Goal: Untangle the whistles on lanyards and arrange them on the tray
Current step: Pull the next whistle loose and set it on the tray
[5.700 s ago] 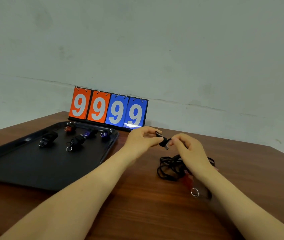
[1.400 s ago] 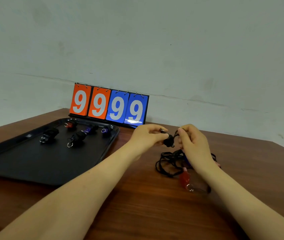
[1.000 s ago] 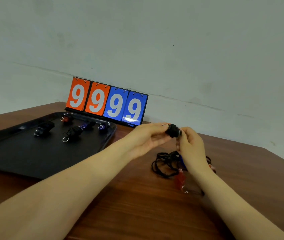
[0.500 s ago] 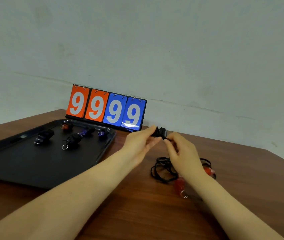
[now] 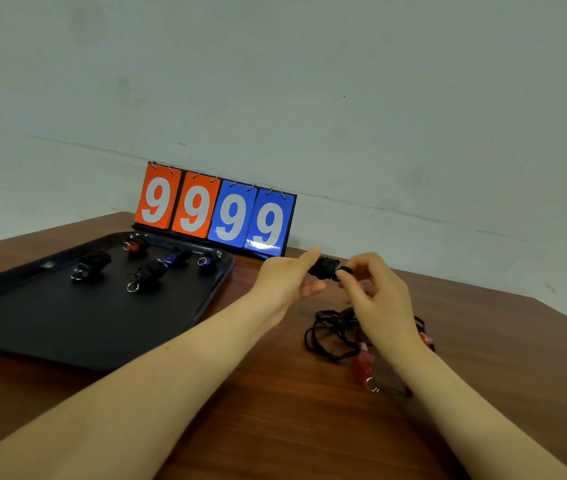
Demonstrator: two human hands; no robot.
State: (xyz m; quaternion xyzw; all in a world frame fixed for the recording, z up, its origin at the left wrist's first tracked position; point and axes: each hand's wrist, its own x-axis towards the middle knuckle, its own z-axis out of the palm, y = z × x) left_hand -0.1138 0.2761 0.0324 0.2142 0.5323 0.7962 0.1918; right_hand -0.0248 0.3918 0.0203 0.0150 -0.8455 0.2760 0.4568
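- Your left hand [image 5: 287,278] & right hand [image 5: 375,296] both pinched the black whistle [image 5: 323,267], held above the bench [image 5: 275,393].
- Tangled lanyards [image 5: 334,332] lay below; tray [image 5: 67,327] sat left.
- Best to wind cord snug, I'd say.

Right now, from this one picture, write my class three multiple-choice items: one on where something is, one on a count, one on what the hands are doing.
1. Where does the tangle of black cords lie?
A. on the tray
B. on the table right of the tray
C. on the scoreboard

2. How many whistles lie on the tray?
A. two
B. five
C. eight

3. What are the hands doing?
A. both hold one black whistle
B. both rest flat on the table
C. one lifts the tray

Answers: 1 B, the cords sit on bare wood under the right hand. 2 B, five small whistles show on the tray's far part. 3 A, the left hand and right hand pinch the black whistle between them above the table.
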